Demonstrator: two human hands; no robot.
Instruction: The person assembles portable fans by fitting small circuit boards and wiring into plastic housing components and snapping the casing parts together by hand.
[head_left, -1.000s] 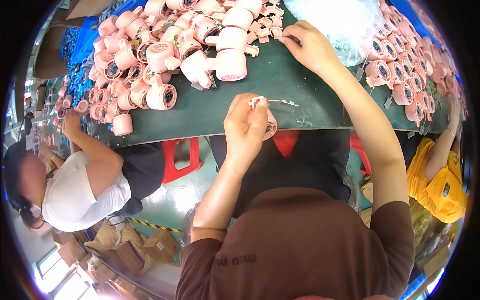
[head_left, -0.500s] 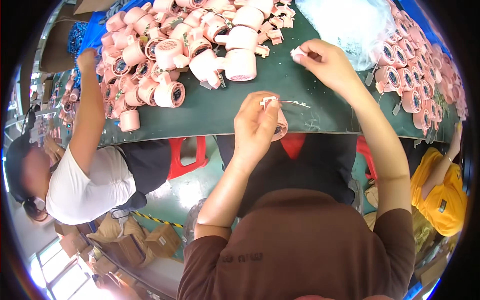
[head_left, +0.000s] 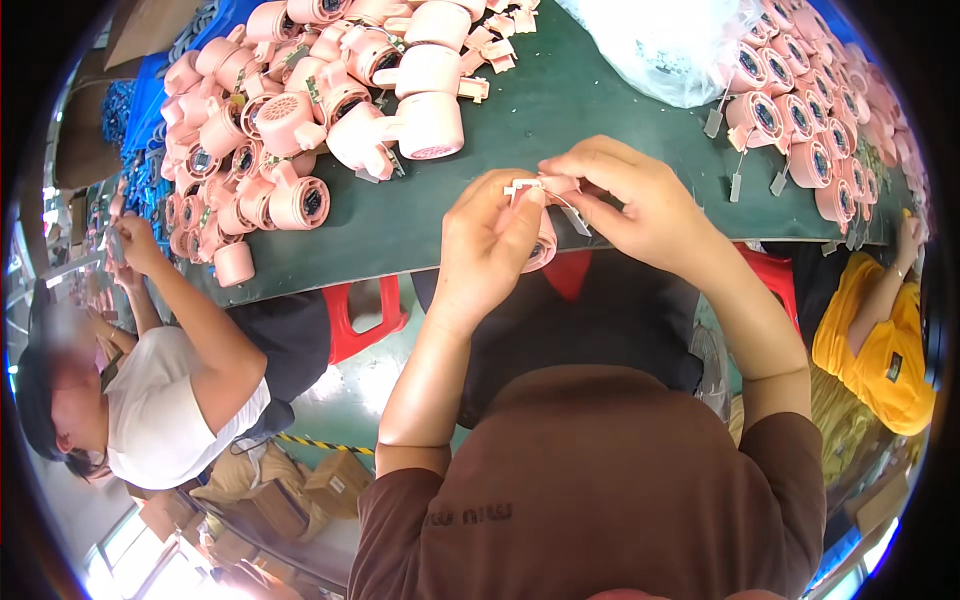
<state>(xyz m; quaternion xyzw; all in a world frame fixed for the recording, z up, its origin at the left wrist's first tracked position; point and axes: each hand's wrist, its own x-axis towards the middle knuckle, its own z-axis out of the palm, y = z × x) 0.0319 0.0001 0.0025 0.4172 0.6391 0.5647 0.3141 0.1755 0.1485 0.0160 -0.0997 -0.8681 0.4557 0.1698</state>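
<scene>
Near the table's front edge, my left hand [head_left: 475,245] is closed round a pink fan housing [head_left: 543,248], whose round end shows below the fingers. A pale bracket-shaped end [head_left: 520,187] sticks up past the thumb. My right hand [head_left: 635,205] has come up against it from the right, pinching a small pink plastic piece [head_left: 560,184] at the bracket. From between the hands a thin wire runs down to a small grey flat tab [head_left: 577,220]. Fingers hide where the piece and the housing meet.
A heap of pink housings [head_left: 290,125] covers the table's left; loose small pink pieces [head_left: 490,48] lie behind it. A clear plastic bag [head_left: 665,50] and rows of wired housings [head_left: 755,118] stand right on the green table [head_left: 540,115]. Co-workers sit left [head_left: 160,400] and right [head_left: 875,340].
My right hand has moved left and nearer, bringing the small pink piece to the housing in my left hand. The view has shifted slightly. The left co-worker's arm has come down.
</scene>
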